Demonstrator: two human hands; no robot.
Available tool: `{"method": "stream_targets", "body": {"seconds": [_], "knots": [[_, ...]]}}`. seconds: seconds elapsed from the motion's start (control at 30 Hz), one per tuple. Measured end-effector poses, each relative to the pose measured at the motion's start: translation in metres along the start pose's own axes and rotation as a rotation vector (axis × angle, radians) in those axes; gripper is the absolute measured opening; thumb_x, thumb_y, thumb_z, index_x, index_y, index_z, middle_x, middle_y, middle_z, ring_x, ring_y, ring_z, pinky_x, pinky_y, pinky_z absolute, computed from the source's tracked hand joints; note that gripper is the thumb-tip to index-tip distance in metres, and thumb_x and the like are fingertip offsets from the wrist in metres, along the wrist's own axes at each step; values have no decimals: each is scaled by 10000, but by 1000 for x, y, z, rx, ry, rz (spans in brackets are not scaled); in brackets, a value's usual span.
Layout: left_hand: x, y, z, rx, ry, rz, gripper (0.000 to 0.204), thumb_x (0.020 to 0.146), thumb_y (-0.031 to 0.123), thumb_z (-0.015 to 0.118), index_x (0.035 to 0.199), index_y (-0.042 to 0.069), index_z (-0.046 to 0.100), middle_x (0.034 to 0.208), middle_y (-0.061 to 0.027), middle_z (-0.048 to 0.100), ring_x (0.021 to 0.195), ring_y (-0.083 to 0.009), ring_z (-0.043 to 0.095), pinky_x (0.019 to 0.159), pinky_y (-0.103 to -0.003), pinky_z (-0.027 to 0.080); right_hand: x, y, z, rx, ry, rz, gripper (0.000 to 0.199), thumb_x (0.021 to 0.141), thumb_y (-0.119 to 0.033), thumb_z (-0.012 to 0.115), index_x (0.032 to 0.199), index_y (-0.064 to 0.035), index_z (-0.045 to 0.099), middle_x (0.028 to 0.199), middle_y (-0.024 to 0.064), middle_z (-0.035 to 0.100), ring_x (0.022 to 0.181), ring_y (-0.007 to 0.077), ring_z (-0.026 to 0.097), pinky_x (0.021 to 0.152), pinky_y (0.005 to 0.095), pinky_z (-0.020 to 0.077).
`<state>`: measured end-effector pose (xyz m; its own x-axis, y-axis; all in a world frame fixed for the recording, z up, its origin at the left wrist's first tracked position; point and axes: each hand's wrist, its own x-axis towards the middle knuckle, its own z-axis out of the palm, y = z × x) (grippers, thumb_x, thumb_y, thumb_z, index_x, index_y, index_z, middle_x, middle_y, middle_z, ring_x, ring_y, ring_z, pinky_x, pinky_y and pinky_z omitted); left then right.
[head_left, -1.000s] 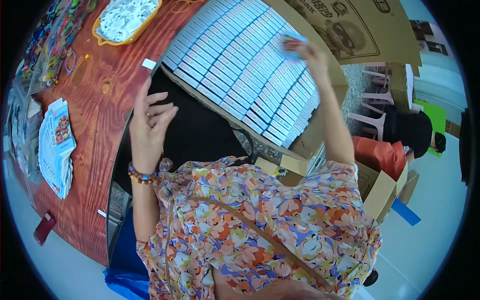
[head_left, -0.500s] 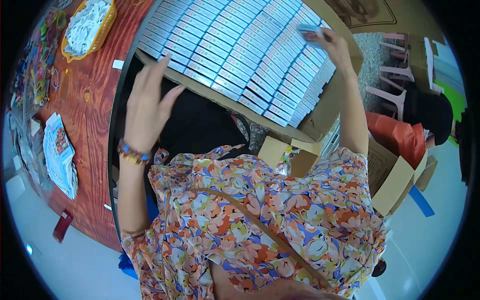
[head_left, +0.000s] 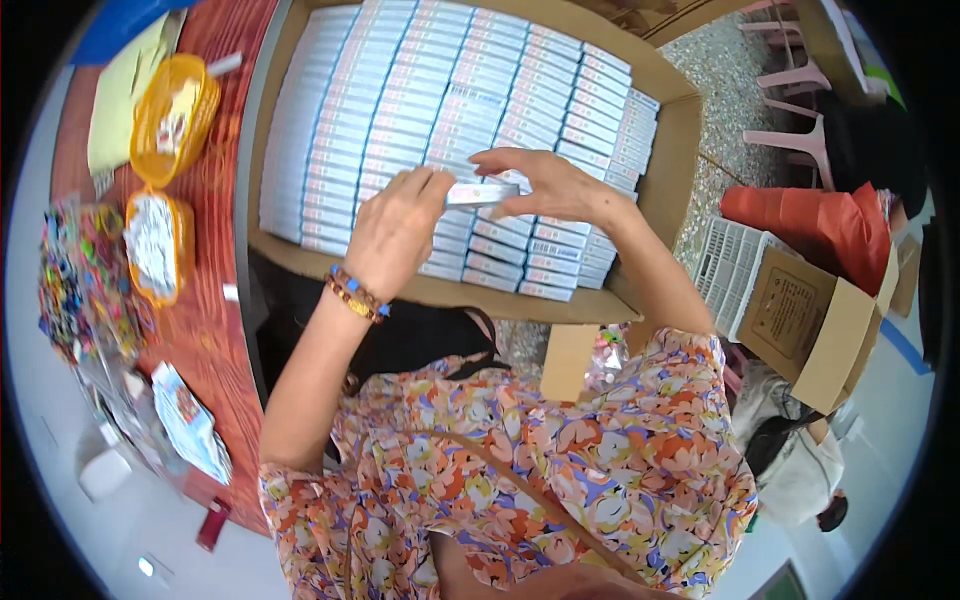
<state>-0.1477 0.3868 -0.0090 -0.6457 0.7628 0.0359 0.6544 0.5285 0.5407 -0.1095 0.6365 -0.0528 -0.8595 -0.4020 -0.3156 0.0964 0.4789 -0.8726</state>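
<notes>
A small, flat pale-blue and white box (head_left: 478, 195) is pinched at its left end by my left hand (head_left: 400, 225), with the fingers closed on it. Around the box's other end curves my right hand (head_left: 555, 190). Its thumb and forefinger are spread apart, the thumb close to the box's lower edge; whether it touches is hard to see. Both hands are above a large cardboard carton (head_left: 660, 165), packed with rows of similar small boxes (head_left: 400, 90). My hands cover some of the middle rows.
On the red wooden table (head_left: 215, 350) at left are two yellow baskets (head_left: 205, 130), white leaflets (head_left: 190, 425) and a heap of colourful bits (head_left: 80, 280). An opened carton (head_left: 800, 310), a white crate (head_left: 735, 265), pink stools (head_left: 800, 140) and other people are at right.
My right hand has come from the carton's far right to its middle. My left hand has moved right and now grips a small box. The view has shifted, showing more of the table.
</notes>
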Motion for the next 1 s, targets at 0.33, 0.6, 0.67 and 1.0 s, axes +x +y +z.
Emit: {"method": "stream_targets", "body": {"seconds": [0.33, 0.6, 0.67, 1.0], "knots": [[19, -20, -14, -280, 209, -134, 284, 837, -62, 659, 1101, -6, 570, 973, -212, 637, 836, -374, 656, 685, -434, 533, 17, 124, -120, -1161, 956, 255, 440, 809, -312, 771, 1190, -110, 680, 1082, 103, 649, 1050, 320, 599, 920, 540, 433], [67, -21, -6, -236, 220, -73, 295, 832, -80, 658, 1104, 1, 575, 996, -191, 608, 809, -352, 654, 662, -410, 543, 8, 114, -110, -1099, 962, 276, 440, 848, -341, 741, 1196, -83, 668, 1205, 117, 591, 1149, 324, 544, 1002, 532, 389], [70, -19, -5, -168, 191, -35, 294, 841, -69, 637, 1115, 19, 576, 999, -170, 606, 798, -356, 645, 647, -412, 548, 5, 92, -106, -1051, 882, 372, 440, 860, -313, 734, 1219, -73, 651, 1275, 137, 590, 1192, 338, 539, 998, 511, 410], [61, -1, -4, -11, 109, 112, 396, 854, -21, 643, 1233, 43, 546, 1026, -140, 607, 820, -354, 652, 685, -416, 566, 5, -7, -33, -345, 242, -6, 479, 875, -193, 718, 1320, -87, 575, 1289, 144, 625, 1115, 350, 632, 960, 414, 514]]}}
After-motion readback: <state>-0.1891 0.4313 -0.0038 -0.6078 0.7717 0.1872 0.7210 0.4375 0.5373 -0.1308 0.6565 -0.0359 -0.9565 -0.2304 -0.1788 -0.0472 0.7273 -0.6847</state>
